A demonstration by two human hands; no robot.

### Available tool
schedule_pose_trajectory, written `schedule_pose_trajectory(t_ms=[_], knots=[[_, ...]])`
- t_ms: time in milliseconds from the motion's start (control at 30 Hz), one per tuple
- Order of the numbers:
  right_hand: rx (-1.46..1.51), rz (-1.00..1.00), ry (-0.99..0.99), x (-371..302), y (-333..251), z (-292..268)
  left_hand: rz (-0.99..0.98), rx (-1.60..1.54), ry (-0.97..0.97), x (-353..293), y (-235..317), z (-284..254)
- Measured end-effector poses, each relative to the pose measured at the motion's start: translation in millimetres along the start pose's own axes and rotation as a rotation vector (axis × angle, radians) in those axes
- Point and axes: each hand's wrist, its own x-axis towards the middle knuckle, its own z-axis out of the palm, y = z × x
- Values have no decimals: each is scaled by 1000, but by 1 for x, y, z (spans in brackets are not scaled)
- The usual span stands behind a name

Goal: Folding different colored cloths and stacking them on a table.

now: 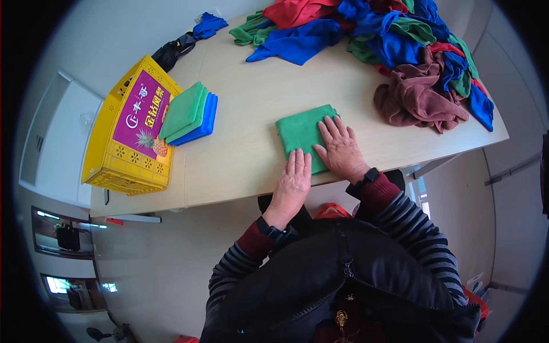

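A green cloth (301,129), folded into a flat rectangle, lies near the front edge of the table. My left hand (294,180) rests its fingertips on the cloth's near left part, fingers stretched out side by side. Flat on the cloth's right side is my right hand (342,150), its fingers stretched and slightly spread. Neither hand grips anything. To the left stands a small stack of folded cloths, green ones (184,112) on top of blue ones (207,123), leaning close against a yellow crate.
The yellow crate (123,176) with a purple panel stands at the table's left end. Loose blue, green and red cloths (394,40) are heaped at the far right, with a brown cloth (420,98) in front. A dark bundle (173,51) lies behind the crate.
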Motion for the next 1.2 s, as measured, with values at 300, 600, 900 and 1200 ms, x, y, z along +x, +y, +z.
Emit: schedule_pose_trajectory(t_ms=[300, 600, 900, 1200], knots=[[-28, 11, -89, 9, -2, -13, 42, -186, 28, -14, -9, -11], [35, -82, 11, 29, -21, 3, 77, -379, 78, -24, -8, -12], [43, -61, -10, 22, -13, 12, 131, -364, 76, -33, -16, -14], [12, -76, 20, 21, -2, 20, 168, -432, 112, -33, -23, -11]])
